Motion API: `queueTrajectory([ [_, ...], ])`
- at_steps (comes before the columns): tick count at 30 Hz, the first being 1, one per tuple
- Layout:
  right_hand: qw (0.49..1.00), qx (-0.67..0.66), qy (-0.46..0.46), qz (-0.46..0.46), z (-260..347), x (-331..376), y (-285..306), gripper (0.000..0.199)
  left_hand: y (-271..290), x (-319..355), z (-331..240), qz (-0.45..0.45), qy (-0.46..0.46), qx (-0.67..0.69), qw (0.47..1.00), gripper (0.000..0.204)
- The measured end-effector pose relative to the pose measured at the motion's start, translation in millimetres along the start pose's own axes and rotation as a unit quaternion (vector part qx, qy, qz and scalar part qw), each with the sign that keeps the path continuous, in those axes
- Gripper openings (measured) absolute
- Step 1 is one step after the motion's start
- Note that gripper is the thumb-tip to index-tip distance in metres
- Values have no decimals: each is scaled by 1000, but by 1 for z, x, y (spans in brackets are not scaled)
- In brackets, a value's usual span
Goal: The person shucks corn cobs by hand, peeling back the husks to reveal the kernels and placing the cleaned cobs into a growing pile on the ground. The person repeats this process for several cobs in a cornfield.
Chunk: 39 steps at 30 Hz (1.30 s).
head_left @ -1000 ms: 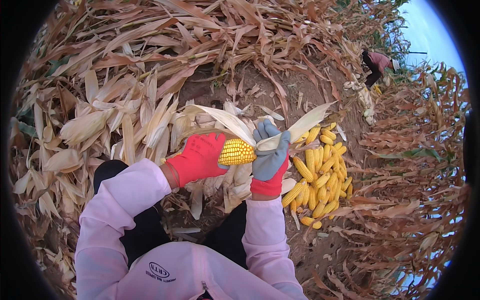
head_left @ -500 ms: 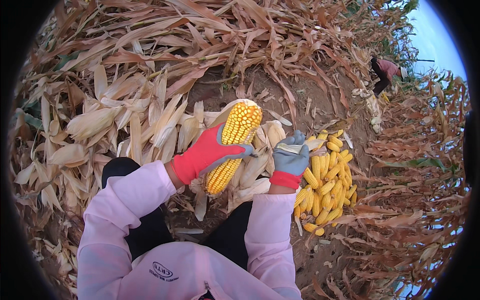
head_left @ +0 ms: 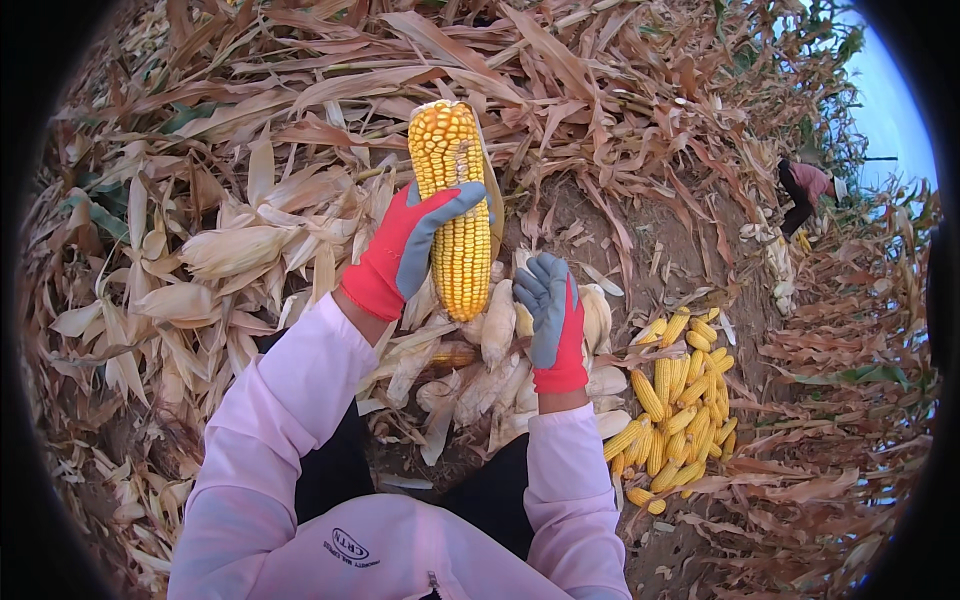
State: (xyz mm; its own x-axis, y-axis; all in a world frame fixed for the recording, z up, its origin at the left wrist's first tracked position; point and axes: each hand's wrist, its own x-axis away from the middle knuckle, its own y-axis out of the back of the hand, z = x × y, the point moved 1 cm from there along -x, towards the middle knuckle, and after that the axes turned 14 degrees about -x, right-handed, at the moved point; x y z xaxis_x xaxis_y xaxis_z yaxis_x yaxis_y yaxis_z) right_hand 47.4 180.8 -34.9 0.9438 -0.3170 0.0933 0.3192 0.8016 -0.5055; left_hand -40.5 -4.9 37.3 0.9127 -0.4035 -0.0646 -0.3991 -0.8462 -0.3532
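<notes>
My left hand [head_left: 408, 247], in a red and grey work glove, is closed around a husked ear of corn [head_left: 458, 270]. The yellow ear stands nearly upright, and a strip of pale husk [head_left: 493, 200] shows along its right side. My right hand [head_left: 556, 325], gloved alike, is apart from that ear, over unhusked ears of corn [head_left: 497, 325] in pale husks. Its fingers are curled in, so whatever they may hold is hidden. To the right of my right hand lies a pile of bare yellow ears of corn [head_left: 690, 420].
Loose dry husks [head_left: 240, 250] cover the ground at left. Fallen brown stalks and leaves [head_left: 330, 90] stretch across the far side. More dry stalks [head_left: 850, 400] line the right, where another person [head_left: 805, 190] bends down in the distance. Brown soil [head_left: 645, 235] shows between.
My left hand has raised the ear of corn away from me and turned it more upright. The pale husk piece in my right hand is no longer visible, and that hand's fingers have curled.
</notes>
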Motion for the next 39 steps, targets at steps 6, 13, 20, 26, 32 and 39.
queueTrajectory([
  [6,983,116,83,111,7,47,-50,58,-24,5,30,20,57,90,994,37],
  [13,975,4,-182,124,9,54,-15,53,-17,-9,19,137,64,213,965,56],
  [20,950,-30,-279,137,8,86,2,57,15,-12,15,77,24,-63,995,38],
  [26,958,31,-254,129,21,96,15,56,75,-50,4,-39,-75,151,985,34],
  [32,976,63,-198,62,26,99,29,49,156,-66,-21,-271,-161,183,931,37],
  [39,991,101,-84,-3,20,85,46,40,83,-40,19,-227,45,30,972,59],
])
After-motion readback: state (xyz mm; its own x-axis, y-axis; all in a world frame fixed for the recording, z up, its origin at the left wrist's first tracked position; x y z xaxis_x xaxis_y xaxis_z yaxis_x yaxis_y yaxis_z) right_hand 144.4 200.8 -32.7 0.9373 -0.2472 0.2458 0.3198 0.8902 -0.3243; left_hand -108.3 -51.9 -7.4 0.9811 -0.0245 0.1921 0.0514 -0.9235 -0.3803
